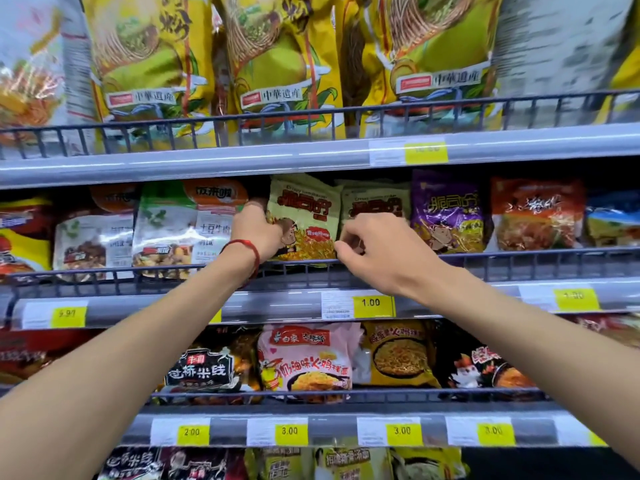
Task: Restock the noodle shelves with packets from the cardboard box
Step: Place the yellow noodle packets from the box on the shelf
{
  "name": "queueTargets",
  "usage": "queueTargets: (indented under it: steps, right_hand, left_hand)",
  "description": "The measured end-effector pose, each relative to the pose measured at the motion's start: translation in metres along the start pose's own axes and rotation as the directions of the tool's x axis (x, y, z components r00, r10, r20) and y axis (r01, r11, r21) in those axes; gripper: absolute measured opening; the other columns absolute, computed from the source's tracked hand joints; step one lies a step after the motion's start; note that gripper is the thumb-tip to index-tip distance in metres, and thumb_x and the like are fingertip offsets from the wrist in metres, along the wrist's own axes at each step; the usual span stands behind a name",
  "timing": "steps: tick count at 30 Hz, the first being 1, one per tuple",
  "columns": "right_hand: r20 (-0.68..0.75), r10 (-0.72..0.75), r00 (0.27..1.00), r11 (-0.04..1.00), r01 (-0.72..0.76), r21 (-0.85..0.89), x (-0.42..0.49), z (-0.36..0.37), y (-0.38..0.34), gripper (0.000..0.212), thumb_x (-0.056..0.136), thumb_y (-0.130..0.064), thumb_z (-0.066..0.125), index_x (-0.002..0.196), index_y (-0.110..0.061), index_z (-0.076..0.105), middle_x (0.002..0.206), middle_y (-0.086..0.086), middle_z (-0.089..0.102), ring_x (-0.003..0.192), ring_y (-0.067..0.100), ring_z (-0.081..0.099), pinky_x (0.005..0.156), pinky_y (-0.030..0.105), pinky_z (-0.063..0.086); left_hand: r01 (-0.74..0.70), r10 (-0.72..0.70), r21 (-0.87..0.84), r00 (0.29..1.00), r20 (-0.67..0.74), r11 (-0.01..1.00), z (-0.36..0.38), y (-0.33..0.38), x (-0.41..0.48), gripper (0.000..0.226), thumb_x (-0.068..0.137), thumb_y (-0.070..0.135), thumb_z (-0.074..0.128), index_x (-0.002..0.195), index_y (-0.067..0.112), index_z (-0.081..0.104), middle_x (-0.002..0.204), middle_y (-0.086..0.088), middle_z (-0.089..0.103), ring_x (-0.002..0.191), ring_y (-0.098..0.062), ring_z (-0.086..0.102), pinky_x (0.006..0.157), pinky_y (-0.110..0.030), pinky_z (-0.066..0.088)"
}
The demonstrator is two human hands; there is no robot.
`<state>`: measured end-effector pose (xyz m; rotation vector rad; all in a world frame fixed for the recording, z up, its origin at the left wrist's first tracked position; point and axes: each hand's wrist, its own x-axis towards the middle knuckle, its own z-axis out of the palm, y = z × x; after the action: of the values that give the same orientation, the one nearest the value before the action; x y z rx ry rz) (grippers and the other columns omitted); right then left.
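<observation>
Shelving (311, 157) w/ wire front rails is filling the whole frame, four tiers showing. Big yellow noodle bags (277, 64) are standing across the top tier. On the mid tier, centre of frame, a pale-green noodle pkt (304, 216) is standing upright behind the rail at the front of its row. A matching pkt (375, 199) is sitting just beside it to the right, w/ a purple pkt (446, 209) further right. Left hand (256, 233) is gripping the pale-green noodle pkt's left edge, fingers curling round behind it. Right hand (374, 251) is pinching its lower right edge w/ curled fingertips. Red cord bracelet (242, 242) is sitting on the left wrist. Yellow price tag (372, 302) reading 1.00 is showing on the shelf edge just below, centre frame.
</observation>
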<state>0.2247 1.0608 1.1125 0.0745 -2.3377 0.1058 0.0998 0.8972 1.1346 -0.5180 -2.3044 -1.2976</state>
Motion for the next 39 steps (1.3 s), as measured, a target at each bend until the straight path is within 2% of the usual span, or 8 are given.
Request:
queueTargets:
  steps: [3, 6, 13, 17, 23, 29, 35, 39]
  right_hand:
    - [0.008, -0.006, 1.0, 1.0, 0.006, 0.025, -0.004, 0.003, 0.001, 0.032, 0.089, -0.046, 0.045, 0.076, -0.023, 0.063, 0.078, -0.006, 0.062, 0.077, 0.02, 0.059, 0.071, 0.041, 0.053]
    - [0.007, -0.012, 1.0, 0.999, 0.011, 0.051, -0.008, 0.004, 0.004, 0.028, 0.09, -0.043, 0.048, 0.077, -0.024, 0.063, 0.079, -0.006, 0.063, 0.077, 0.019, 0.059, 0.071, 0.041, 0.054]
    - [-0.045, -0.031, 0.999, 0.993, 0.036, 0.111, -0.015, 0.002, 0.006, 0.023, 0.092, -0.038, 0.049, 0.08, -0.025, 0.063, 0.083, -0.008, 0.063, 0.079, 0.016, 0.06, 0.073, 0.039, 0.053]
    - [-0.06, -0.053, 0.997, 0.99, 0.06, 0.127, -0.02, 0.005, 0.005, 0.021, 0.091, -0.037, 0.048, 0.081, -0.026, 0.062, 0.083, -0.009, 0.061, 0.079, 0.014, 0.058, 0.072, 0.039, 0.053]
    - [-0.101, -0.069, 0.993, 0.987, 0.083, 0.14, -0.027, 0.006, 0.004, 0.019, 0.091, -0.034, 0.049, 0.082, -0.024, 0.062, 0.084, -0.008, 0.061, 0.082, 0.015, 0.056, 0.075, 0.04, 0.052]
    - [-0.195, -0.149, 0.97, 0.977, 0.174, 0.123, -0.036, -0.001, 0.0, 0.015, 0.093, -0.026, 0.052, 0.088, -0.018, 0.063, 0.087, -0.005, 0.061, 0.086, 0.017, 0.052, 0.078, 0.037, 0.047]
    - [-0.185, -0.216, 0.959, 0.952, 0.249, 0.177, -0.052, 0.004, -0.02, 0.015, 0.093, -0.026, 0.052, 0.09, -0.017, 0.063, 0.089, -0.004, 0.062, 0.085, 0.014, 0.051, 0.078, 0.034, 0.046]
    - [-0.104, -0.252, 0.962, 0.95, 0.267, 0.163, -0.064, 0.015, -0.041, 0.019, 0.092, -0.031, 0.048, 0.091, -0.017, 0.062, 0.091, -0.003, 0.063, 0.087, 0.017, 0.051, 0.077, 0.038, 0.048]
  left_hand:
    - [-0.036, 0.044, 0.236, 0.999, -0.029, 0.971, 0.006, 0.002, 0.0, 0.038, 0.09, 0.03, 0.07, 0.111, 0.0, 0.057, 0.109, -0.018, 0.064, 0.1, -0.036, 0.063, 0.082, -0.035, 0.052]
    - [-0.089, 0.101, 0.402, 0.995, -0.008, 0.911, 0.009, 0.004, -0.001, 0.038, 0.091, 0.028, 0.068, 0.111, 0.0, 0.055, 0.114, -0.023, 0.061, 0.105, -0.039, 0.061, 0.091, -0.041, 0.053]
    - [-0.166, 0.208, 0.612, 0.978, 0.004, 0.773, 0.004, 0.01, -0.004, 0.047, 0.092, 0.037, 0.066, 0.117, -0.002, 0.055, 0.116, -0.025, 0.054, 0.11, -0.041, 0.056, 0.089, -0.042, 0.049]
    - [-0.193, 0.27, 0.616, 0.962, -0.033, 0.764, 0.003, 0.008, -0.008, 0.043, 0.087, 0.036, 0.071, 0.108, 0.002, 0.058, 0.105, -0.02, 0.06, 0.1, -0.04, 0.06, 0.081, -0.042, 0.054]
    - [-0.213, 0.275, 0.596, 0.961, -0.014, 0.774, 0.002, 0.008, -0.014, 0.021, 0.086, 0.022, 0.071, 0.105, 0.012, 0.069, 0.107, -0.018, 0.064, 0.1, -0.038, 0.06, 0.08, -0.04, 0.051]
    - [-0.254, 0.327, 0.603, 0.945, -0.012, 0.756, 0.001, -0.005, -0.029, 0.025, 0.088, 0.031, 0.052, 0.085, 0.022, 0.075, 0.078, -0.007, 0.066, 0.093, -0.029, 0.057, 0.065, -0.037, 0.054]
    - [-0.413, 0.472, 0.473, 0.881, -0.006, 0.778, -0.013, -0.015, -0.071, 0.023, 0.095, 0.032, 0.048, 0.093, 0.023, 0.069, 0.083, 0.005, 0.062, 0.086, -0.021, 0.055, 0.067, -0.037, 0.05]
    - [-0.445, 0.521, 0.526, 0.853, 0.003, 0.725, -0.032, -0.027, -0.109, 0.018, 0.097, 0.028, 0.051, 0.103, 0.02, 0.066, 0.102, 0.002, 0.066, 0.099, -0.021, 0.053, 0.081, -0.04, 0.05]
